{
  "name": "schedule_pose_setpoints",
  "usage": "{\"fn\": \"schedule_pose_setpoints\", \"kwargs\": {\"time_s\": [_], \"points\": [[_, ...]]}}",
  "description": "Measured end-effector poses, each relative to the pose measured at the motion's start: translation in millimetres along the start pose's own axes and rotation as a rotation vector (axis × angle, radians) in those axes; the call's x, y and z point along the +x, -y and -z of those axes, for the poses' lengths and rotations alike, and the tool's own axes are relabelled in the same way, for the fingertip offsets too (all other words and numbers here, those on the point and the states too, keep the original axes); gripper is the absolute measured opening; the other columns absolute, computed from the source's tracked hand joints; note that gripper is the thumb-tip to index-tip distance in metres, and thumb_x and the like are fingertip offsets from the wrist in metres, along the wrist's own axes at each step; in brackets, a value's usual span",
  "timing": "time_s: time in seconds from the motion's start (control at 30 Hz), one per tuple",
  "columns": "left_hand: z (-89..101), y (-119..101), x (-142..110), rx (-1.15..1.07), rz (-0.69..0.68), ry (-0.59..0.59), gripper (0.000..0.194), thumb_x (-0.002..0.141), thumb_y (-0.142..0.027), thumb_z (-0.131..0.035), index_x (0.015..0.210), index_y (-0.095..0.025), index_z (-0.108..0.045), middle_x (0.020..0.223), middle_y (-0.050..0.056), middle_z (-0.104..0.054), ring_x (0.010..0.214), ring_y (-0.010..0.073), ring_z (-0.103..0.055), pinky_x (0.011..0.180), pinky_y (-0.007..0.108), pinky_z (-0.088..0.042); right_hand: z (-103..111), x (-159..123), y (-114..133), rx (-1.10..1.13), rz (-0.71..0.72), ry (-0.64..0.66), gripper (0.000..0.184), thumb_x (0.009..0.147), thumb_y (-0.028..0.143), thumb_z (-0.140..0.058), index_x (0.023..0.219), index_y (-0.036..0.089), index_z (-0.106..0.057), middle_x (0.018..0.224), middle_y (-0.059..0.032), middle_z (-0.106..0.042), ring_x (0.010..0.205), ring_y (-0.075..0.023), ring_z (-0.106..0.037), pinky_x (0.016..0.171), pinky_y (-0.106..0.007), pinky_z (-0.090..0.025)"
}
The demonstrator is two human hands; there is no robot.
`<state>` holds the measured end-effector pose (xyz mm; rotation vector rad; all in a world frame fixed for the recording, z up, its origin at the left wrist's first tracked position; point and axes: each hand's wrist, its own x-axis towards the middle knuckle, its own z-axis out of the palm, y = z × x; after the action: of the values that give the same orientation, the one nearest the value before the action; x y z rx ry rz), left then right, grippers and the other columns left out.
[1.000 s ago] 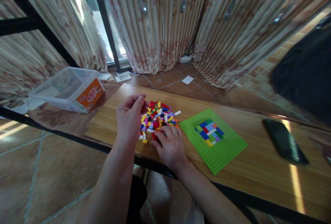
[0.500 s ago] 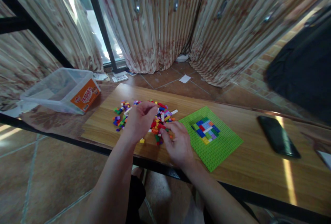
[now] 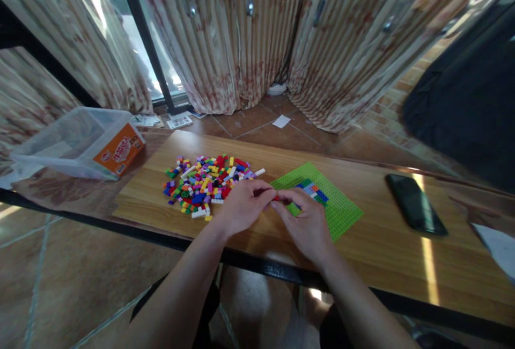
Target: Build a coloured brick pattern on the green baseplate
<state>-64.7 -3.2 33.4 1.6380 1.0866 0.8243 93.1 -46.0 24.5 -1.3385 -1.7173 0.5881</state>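
Between the fingertips of both hands is a small red brick [image 3: 276, 197], partly covered by the fingers. My left hand [image 3: 246, 205] pinches it from the left, and my right hand [image 3: 306, 221] pinches it from the right. They meet at the near left edge of a green baseplate [image 3: 345, 215]. On that plate sits a patch of joined coloured bricks [image 3: 316, 190], partly hidden behind my right hand. A loose pile of mixed bricks [image 3: 205, 182] lies to the left of my hands.
The wooden board [image 3: 161, 177] carries the bricks and plate. A black phone [image 3: 415, 204] lies to the right, with white paper [image 3: 497, 247] beyond it. At far left stands a clear plastic bin [image 3: 76, 139] with an orange label. Striped curtains [image 3: 225, 43] hang behind.
Both hands have moved right, from the pile to the baseplate's edge, and come together on a red brick. The pile is now uncovered. The camera view has shifted slightly.
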Motion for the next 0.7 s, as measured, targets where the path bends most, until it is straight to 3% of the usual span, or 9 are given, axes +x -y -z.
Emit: {"fn": "schedule_pose_setpoints", "kwargs": {"time_s": [0.2,0.33,0.53,0.7], "points": [[-36.9,-2.5,7.0,0.068,-0.029,0.007,0.019,0.084,-0.027,-0.055,0.084,-0.017,-0.072,0.076,0.004,-0.07,0.067,0.015,-0.062,0.061,0.026,-0.049,29.2,-12.7,-12.6,-0.148,-0.05,0.071,0.014,0.086,0.032,-0.06,0.092,0.024,-0.07,0.087,-0.0011,-0.071,0.079,-0.0166,-0.063,0.076,-0.032,-0.047],[-53.9,-9.4,10.5,0.147,-0.036,0.043,0.023,0.088,-0.028,-0.051,0.088,-0.017,-0.071,0.077,0.003,-0.07,0.068,0.0139,-0.06,0.063,0.025,-0.047,50.7,-19.0,-24.9,-0.232,-0.145,0.029,0.017,0.085,0.033,-0.059,0.091,0.023,-0.071,0.09,-0.0022,-0.073,0.08,-0.0178,-0.066,0.077,-0.033,-0.048],[-55.2,-15.9,13.9,0.376,0.047,0.002,0.025,0.089,-0.025,-0.048,0.096,-0.016,-0.071,0.082,0.004,-0.07,0.073,0.0156,-0.061,0.068,0.027,-0.046,76.0,-24.2,-50.1,-0.277,-0.332,-0.009,0.023,0.082,0.039,-0.06,0.09,0.022,-0.072,0.087,-0.004,-0.074,0.077,-0.0199,-0.068,0.073,-0.033,-0.049],[-56.3,-16.8,12.0,0.532,0.057,0.061,0.022,0.088,-0.022,-0.05,0.095,-0.016,-0.07,0.081,0.005,-0.07,0.071,0.0165,-0.06,0.067,0.028,-0.045,74.7,-25.7,-48.4,-0.27,-0.359,0.054,0.02,0.082,0.037,-0.061,0.089,0.021,-0.072,0.087,-0.004,-0.074,0.077,-0.0189,-0.067,0.071,-0.031,-0.049]]}}
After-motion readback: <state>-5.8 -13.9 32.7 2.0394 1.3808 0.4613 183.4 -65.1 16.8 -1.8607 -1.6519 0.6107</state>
